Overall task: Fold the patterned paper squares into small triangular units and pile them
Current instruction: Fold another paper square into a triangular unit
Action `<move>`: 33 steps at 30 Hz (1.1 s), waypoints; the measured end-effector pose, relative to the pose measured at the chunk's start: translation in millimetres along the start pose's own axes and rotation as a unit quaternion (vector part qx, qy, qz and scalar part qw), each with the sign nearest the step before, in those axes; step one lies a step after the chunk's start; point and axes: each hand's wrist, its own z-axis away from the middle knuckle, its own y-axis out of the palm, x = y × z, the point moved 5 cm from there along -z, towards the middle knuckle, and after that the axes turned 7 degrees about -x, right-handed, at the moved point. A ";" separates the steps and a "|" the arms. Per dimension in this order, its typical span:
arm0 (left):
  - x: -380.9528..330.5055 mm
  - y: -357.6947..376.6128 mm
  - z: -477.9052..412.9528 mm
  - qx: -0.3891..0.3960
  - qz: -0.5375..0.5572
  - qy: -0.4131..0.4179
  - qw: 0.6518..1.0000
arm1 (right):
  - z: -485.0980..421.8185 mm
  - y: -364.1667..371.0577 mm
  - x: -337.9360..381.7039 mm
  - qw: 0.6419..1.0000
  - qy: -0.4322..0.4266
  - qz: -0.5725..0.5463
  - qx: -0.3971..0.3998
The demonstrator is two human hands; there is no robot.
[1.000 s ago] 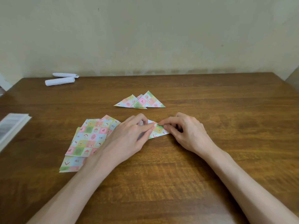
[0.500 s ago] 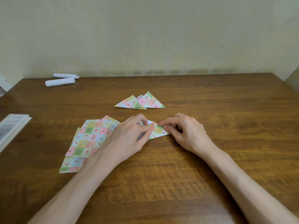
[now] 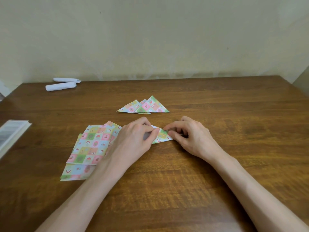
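Both the left hand (image 3: 133, 139) and right hand (image 3: 189, 138) pinch the paper square (image 3: 162, 136). It looks thin, light and bendy, so hold its edges gently.

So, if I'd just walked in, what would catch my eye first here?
Two bare hands meet mid-table: the left hand and the right hand both pinch a small half-folded paper lying on the wooden table. Just beyond them lies a little pile of finished triangles. Beside the left wrist sits a fanned stack of patterned squares.
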 end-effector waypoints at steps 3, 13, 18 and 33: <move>2.0 2.9 -2.5 -0.011 0.005 -0.004 1.000 | -0.4 0.6 0.3 1.000 0.002 0.003 0.000; 3.4 11.5 -3.5 0.009 0.036 0.058 0.998 | -1.5 -0.1 1.2 1.000 0.014 -0.004 0.002; 3.4 13.2 -5.0 0.013 0.019 0.068 0.997 | -0.9 -7.8 -2.5 0.999 -0.009 -0.037 -0.036; 4.1 12.2 -5.1 0.020 0.024 0.060 0.998 | -2.9 -21.5 -29.3 0.995 -0.003 -0.068 0.067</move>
